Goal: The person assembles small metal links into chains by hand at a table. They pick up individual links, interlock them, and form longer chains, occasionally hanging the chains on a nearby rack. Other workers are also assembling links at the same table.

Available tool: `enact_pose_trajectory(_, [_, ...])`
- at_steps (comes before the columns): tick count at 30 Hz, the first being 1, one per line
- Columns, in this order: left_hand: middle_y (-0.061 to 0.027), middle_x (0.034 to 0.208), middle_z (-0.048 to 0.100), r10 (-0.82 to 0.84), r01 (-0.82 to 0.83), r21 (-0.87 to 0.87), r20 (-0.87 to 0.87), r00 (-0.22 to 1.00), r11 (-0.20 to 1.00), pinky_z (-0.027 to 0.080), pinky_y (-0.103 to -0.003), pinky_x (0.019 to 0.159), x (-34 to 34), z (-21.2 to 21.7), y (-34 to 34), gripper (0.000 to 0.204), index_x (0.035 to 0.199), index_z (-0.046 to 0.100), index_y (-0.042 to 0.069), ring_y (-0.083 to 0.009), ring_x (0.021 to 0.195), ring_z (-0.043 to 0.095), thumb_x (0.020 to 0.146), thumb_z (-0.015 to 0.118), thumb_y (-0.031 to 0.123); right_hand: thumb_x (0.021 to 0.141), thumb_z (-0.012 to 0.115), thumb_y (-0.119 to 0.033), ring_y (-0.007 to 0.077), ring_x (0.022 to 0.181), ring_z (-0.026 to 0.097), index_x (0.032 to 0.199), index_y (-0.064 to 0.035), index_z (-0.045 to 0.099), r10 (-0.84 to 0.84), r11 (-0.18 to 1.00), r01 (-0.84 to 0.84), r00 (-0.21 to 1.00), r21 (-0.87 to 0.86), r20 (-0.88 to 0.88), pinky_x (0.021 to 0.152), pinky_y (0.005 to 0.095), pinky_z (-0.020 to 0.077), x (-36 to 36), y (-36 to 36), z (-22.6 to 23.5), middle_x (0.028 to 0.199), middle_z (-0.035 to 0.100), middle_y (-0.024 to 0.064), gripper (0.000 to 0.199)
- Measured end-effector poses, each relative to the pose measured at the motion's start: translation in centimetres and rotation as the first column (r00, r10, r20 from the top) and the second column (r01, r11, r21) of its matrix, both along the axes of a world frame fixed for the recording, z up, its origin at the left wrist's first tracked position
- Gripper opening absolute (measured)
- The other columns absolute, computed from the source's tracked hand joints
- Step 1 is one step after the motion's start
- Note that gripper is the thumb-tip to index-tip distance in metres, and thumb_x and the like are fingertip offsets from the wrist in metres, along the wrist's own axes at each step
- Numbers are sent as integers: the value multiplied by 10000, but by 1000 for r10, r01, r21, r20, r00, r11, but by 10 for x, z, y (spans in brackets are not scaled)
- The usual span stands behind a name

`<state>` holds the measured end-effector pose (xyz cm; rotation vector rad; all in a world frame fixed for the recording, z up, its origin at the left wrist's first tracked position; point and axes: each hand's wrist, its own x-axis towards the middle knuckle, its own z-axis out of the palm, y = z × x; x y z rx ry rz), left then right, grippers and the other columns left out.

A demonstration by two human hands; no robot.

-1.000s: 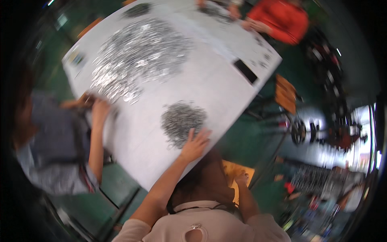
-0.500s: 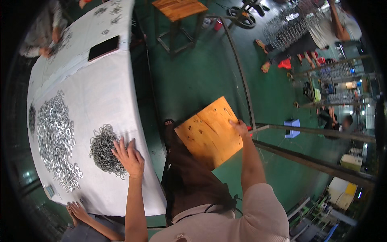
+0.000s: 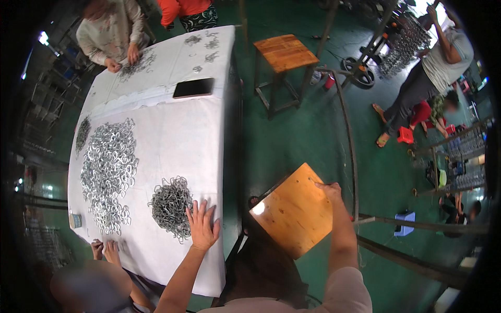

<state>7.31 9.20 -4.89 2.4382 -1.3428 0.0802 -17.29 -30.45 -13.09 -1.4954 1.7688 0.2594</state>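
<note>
Your right hand (image 3: 330, 189) is on the far corner of a wooden stool (image 3: 295, 208). The stool sits on the green floor (image 3: 292, 130), just to the right of the worktop (image 3: 177, 130) with the white cloth. Your fingers curl over the edge of the square seat and touch it, but I cannot tell how tightly they grip.

The seat looks like thick, hard wood. It will not bend or squash. It looks smooth and a bit shiny, so it could slip in a loose grip. It is likely a bit heavy for one hand, and holding it by one corner may make it tip. A good place to hold is the edge of the seat, with your fingers hooked under it. The legs are hidden under the seat.

Your left hand (image 3: 202, 225) lies flat and wide open on the cloth near the worktop's near edge. It holds nothing. Its fingertips are touching or almost touching a small heap of metal rings (image 3: 170, 203). The rings are hard and light, and they may slide and tangle.

A bigger spread of rings (image 3: 108, 172) lies further left on the worktop. A second stool (image 3: 284, 52) stands beyond the worktop's right side. Other people work at the worktop's far end and near corner.
</note>
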Motion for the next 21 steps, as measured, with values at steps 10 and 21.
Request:
enact_pose_trajectory(10, [-168, 1389, 405, 60, -54, 68, -78, 995, 996, 162, -628, 1074, 3, 2, -15, 521, 1281, 495, 99, -420, 1327, 312, 821, 619, 311, 581, 831, -499, 295, 1021, 629, 945, 58, 685, 269, 956, -261, 962, -132, 48, 896, 394, 467, -37, -136, -87, 1071, 655, 219, 681])
enact_pose_trajectory(21, [-102, 1411, 407, 90, -45, 296, -141, 986, 954, 191, -623, 1049, -3, 4, -4, 547, 1296, 501, 189, -338, 1302, 367, 782, 610, 344, 818, 596, -563, 354, 1187, 524, 1241, 21, 543, 391, 910, -395, 919, -125, -54, 961, 410, 421, 57, -164, 13, 1214, 589, 228, 723])
